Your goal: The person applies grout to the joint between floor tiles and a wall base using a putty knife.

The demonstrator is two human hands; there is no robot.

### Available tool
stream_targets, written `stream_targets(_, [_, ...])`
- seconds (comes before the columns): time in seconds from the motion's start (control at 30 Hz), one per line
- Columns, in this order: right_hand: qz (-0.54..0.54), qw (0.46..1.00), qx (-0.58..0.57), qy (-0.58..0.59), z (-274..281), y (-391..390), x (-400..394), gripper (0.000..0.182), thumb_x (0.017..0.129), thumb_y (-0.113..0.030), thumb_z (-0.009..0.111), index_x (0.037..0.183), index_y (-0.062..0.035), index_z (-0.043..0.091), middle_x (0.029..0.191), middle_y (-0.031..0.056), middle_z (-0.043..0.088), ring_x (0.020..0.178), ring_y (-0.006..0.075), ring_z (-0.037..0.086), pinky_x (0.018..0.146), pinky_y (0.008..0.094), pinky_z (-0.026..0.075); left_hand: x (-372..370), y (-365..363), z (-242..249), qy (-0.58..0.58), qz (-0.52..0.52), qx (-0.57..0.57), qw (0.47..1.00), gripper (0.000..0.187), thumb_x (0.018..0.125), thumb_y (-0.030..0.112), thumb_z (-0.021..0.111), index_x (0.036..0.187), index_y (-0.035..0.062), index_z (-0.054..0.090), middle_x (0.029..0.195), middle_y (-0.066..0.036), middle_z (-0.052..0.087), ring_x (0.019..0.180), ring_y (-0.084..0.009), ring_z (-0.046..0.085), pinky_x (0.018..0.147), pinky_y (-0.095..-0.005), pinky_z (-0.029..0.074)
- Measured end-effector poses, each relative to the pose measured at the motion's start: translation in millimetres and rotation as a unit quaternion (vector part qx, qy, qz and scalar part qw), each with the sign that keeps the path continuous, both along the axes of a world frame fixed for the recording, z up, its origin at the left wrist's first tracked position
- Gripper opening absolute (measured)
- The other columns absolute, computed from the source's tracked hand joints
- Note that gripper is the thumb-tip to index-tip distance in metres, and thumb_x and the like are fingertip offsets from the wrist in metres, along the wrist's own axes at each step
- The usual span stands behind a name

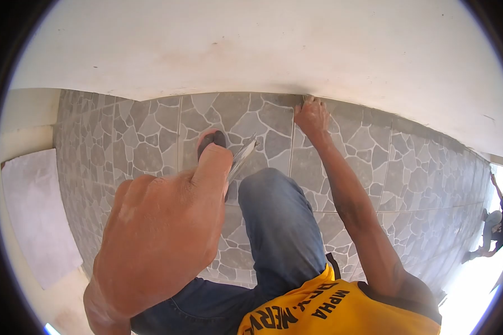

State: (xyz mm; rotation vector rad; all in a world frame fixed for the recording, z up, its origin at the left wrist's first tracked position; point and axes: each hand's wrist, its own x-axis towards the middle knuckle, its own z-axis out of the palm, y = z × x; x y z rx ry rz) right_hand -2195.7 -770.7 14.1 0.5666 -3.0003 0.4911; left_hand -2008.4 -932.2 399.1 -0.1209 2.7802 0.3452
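Close to the camera, my left hand (167,223) is closed round a thin flat tool (243,156) with a pale, worn blade pointing up and right. The rest of the tool is hidden by the hand. My right hand (312,114) reaches to the foot of the white wall (296,50), its fingertips at the joint where wall and floor tiles (246,114) meet. Whether anything lies under those fingers is too small to tell. The tiles have a grey stone pattern with pale lines. A dark smudge marks the wall just above the right hand.
My bent knee (276,206) in blue jeans is between my arms, with a foot (211,139) partly hidden behind the left hand. A pale panel (39,212) stands at the left. Another person (497,218) crouches at the far right, near bright light.
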Motion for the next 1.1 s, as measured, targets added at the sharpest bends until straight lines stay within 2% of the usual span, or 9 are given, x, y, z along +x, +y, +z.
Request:
stream_targets(0.13, [0.188, 0.978, 0.076, 0.037, -13.7, -30.1, 23.5, 0.034, 0.077, -0.017, 0.060, 0.100, 0.0094, 0.060, 0.098, 0.0315, 0.062, 0.092, 0.0437, 0.062, 0.082, 0.0506, 0.051, -2.5, 5.7, 1.3, -0.016, -0.006, 0.009, 1.000, 0.017, 0.088, 0.006, 0.059, 0.105, 0.0045, 0.056, 0.062, -0.016, 0.059, 0.050, -0.0336, 0.056, 0.051, -0.0420, 0.040])
stream_targets(0.23, [0.172, 0.942, -0.085, -0.276, 38.6, -38.4, 25.9, 0.035, 0.079, -0.016, 0.059, 0.104, 0.0099, 0.059, 0.104, 0.0332, 0.061, 0.098, 0.0440, 0.061, 0.085, 0.0505, 0.050, -1.6, 5.9, 1.8, 0.014, -0.026, -0.023, 0.999, 0.016, 0.088, 0.006, 0.059, 0.103, 0.0043, 0.056, 0.061, -0.016, 0.058, 0.050, -0.0339, 0.056, 0.051, -0.0421, 0.039])
stream_targets(0.4, [0.095, 0.977, -0.090, -0.167, 57.4, 4.1, 3.9, 0.032, 0.082, -0.016, 0.056, 0.106, 0.0060, 0.059, 0.104, 0.0286, 0.062, 0.099, 0.0436, 0.060, 0.087, 0.0505, 0.049, -0.7, -5.5, 0.5, 0.027, -0.003, 0.008, 1.000, 0.014, 0.088, 0.005, 0.058, 0.102, 0.0030, 0.055, 0.061, -0.018, 0.058, 0.049, -0.0345, 0.055, 0.050, -0.0415, 0.039])
stream_targets(0.5, [0.153, 0.986, -0.018, -0.062, 36.8, 27.8, -12.5, 0.025, 0.081, -0.012, 0.059, 0.101, 0.0035, 0.060, 0.105, 0.0239, 0.060, 0.102, 0.0399, 0.058, 0.084, 0.0494, 0.051, 1.2, -4.7, -0.4, 0.018, -0.013, 0.003, 1.000, 0.014, 0.088, 0.005, 0.057, 0.101, 0.0022, 0.055, 0.062, -0.018, 0.058, 0.050, -0.0350, 0.055, 0.051, -0.0418, 0.040])
stream_targets(0.7, [0.230, 0.967, 0.104, -0.017, -20.6, 9.3, 40.6, 0.031, 0.078, -0.013, 0.064, 0.104, 0.0034, 0.060, 0.109, 0.0208, 0.056, 0.113, 0.0372, 0.052, 0.087, 0.0479, 0.051, -6.9, 2.9, 5.8, -0.012, -0.012, 0.003, 1.000, 0.014, 0.088, 0.007, 0.057, 0.102, 0.0034, 0.055, 0.061, -0.017, 0.058, 0.051, -0.0339, 0.057, 0.052, -0.0421, 0.040])
stream_targets(0.8, [0.296, 0.952, 0.026, -0.075, 19.3, 12.7, 57.3, 0.028, 0.076, -0.014, 0.063, 0.098, 0.0046, 0.063, 0.104, 0.0236, 0.058, 0.102, 0.0400, 0.058, 0.083, 0.0485, 0.053, -2.1, -2.4, 0.6, 0.039, -0.019, -0.001, 0.999, 0.014, 0.089, 0.008, 0.058, 0.102, 0.0046, 0.056, 0.060, -0.016, 0.057, 0.052, -0.0338, 0.056, 0.052, -0.0426, 0.040])
stream_targets(0.9, [0.215, 0.961, -0.059, -0.162, 43.0, 27.1, 39.0, 0.033, 0.078, -0.018, 0.063, 0.099, 0.0068, 0.063, 0.101, 0.0256, 0.061, 0.098, 0.0408, 0.061, 0.082, 0.0497, 0.053, -0.6, -5.8, -1.9, 0.088, -0.032, -0.023, 0.995, 0.015, 0.089, 0.009, 0.057, 0.103, 0.0046, 0.056, 0.060, -0.016, 0.056, 0.053, -0.0346, 0.055, 0.054, -0.0439, 0.040])
stream_targets(1.0, [0.039, 0.993, 0.015, -0.110, 46.6, 31.0, 9.7, 0.037, 0.078, -0.020, 0.063, 0.100, 0.0095, 0.063, 0.098, 0.0275, 0.063, 0.095, 0.0421, 0.063, 0.082, 0.0502, 0.052, -2.4, -4.1, 0.4, 0.050, -0.017, -0.026, 0.998, 0.015, 0.089, 0.009, 0.057, 0.103, 0.0043, 0.055, 0.060, -0.016, 0.055, 0.054, -0.0354, 0.055, 0.056, -0.0448, 0.040])
stream_targets(1.1, [0.001, 0.996, 0.061, -0.066, 12.7, 20.5, 0.5, 0.037, 0.078, -0.021, 0.062, 0.098, 0.0102, 0.064, 0.095, 0.0293, 0.063, 0.092, 0.0427, 0.063, 0.080, 0.0489, 0.052, -7.6, 1.2, 5.2, 0.005, -0.005, -0.004, 1.000, 0.016, 0.089, 0.010, 0.057, 0.104, 0.0045, 0.055, 0.060, -0.017, 0.055, 0.055, -0.0351, 0.055, 0.058, -0.0450, 0.041])
